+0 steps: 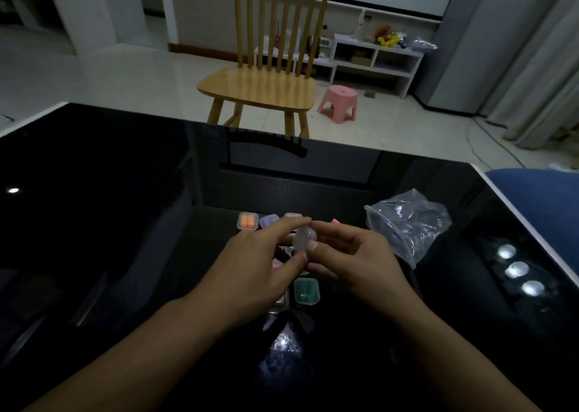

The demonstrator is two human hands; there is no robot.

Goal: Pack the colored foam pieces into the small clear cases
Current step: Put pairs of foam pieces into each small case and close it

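Small clear case (303,238): held above the black table (94,192), pinched between left hand (263,264) and right hand (354,261), fingertips at opposite edges; equally near both. Contents unclear. Filled cases below.

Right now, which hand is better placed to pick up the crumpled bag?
Probably the right hand: the bag lies just beyond it on the table's right side. The left hand is farther away. Both hands hold the clear case.
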